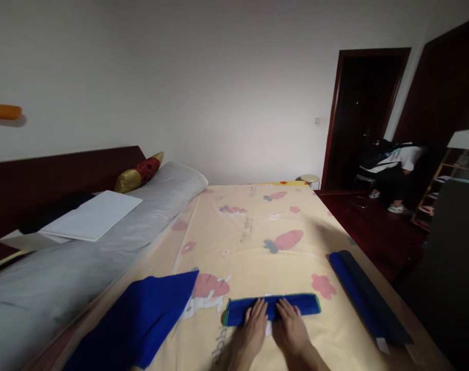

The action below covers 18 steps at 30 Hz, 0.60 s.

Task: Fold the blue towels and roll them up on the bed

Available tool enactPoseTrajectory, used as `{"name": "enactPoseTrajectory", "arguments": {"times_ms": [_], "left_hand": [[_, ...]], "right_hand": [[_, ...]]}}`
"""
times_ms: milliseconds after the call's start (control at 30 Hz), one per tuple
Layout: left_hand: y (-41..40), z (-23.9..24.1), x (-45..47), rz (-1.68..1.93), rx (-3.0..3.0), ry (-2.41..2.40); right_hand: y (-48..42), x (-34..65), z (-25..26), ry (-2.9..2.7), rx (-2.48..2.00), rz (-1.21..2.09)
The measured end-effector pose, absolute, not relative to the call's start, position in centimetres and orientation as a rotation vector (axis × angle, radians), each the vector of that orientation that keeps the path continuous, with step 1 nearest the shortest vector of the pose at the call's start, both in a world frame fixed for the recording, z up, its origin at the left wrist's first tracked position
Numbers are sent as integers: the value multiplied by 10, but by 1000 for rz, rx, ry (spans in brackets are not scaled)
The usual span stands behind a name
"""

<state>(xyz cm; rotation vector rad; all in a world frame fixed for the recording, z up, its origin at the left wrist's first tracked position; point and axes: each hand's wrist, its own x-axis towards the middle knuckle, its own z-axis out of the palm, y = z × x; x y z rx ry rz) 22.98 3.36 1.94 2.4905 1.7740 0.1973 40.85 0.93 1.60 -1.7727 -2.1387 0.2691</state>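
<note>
A narrow folded blue cloth (308,304) with green edging lies crosswise on the bed. My left hand (256,323) rests on it left of its middle, fingers stretched out flat. Beside it, my right hand (292,324) presses flat on the same cloth, fingers also extended. To the left spreads a larger blue cloth (141,309) with a pointed corner. Near the bed's right edge lies a long folded bundle of blue and dark grey fabric (367,299), a small white tag at its near end.
The bed sheet (249,252) is cream with carrots and flowers. At left are a grey bolster (153,221), white sheets of card (93,214) and a red-gold cushion (139,172). Beyond the bed are a round stool (309,179) and a seated, bent-over person (396,159).
</note>
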Motion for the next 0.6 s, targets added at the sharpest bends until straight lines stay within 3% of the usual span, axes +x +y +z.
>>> {"name": "enactPoseTrajectory", "arguments": {"times_ms": [100, 300, 600], "left_hand": [[31, 3, 228, 241, 2654, 1657], [32, -4, 163, 261, 2379, 2095], [33, 14, 165, 241, 2228, 2182]], "right_hand": [[12, 401, -3, -2195, -1643, 297], [9, 485, -30, -1942, -1857, 61], [9, 496, -25, -1911, -1879, 93]]}}
